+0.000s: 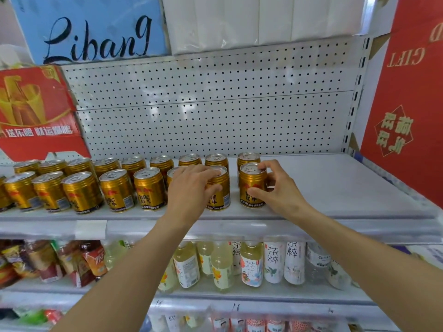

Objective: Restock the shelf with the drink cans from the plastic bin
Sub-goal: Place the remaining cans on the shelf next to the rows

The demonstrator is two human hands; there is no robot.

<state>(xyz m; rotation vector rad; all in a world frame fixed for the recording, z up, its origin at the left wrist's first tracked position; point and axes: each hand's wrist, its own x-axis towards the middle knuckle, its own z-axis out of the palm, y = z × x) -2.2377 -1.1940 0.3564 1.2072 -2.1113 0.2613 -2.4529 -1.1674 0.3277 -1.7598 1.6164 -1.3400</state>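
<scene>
1. The left hand (191, 188) wraps a gold can (219, 188) standing in the front row.
2. The right hand (279, 188) grips the end can (253, 185), upright on the shelf (335, 183).
3. Two rows of cans (84, 185) run leftward; bottles (251, 262) fill the shelf below.

Blue pack (88, 27), far upper left: "Libang" in black script.
Red carton (38, 111), left, above the can rows: white characters "送东鹏 财运…", remainder blurred.
Red gift box (405, 92), right edge: gold "GIFT", printed upside down; gold diamond emblem with inverted characters, unreadable.
Gold drink cans (117, 190), upper shelf: red characters "红牛" on the fronts; small white English line at the base, too fine to read.
White-labelled bottles (273, 262), lower shelf, right of centre: "茶粹" vertically.
Yellow drink bottle (251, 264) beside them: "茶π".
Shelf-edge tags: illegible.
</scene>
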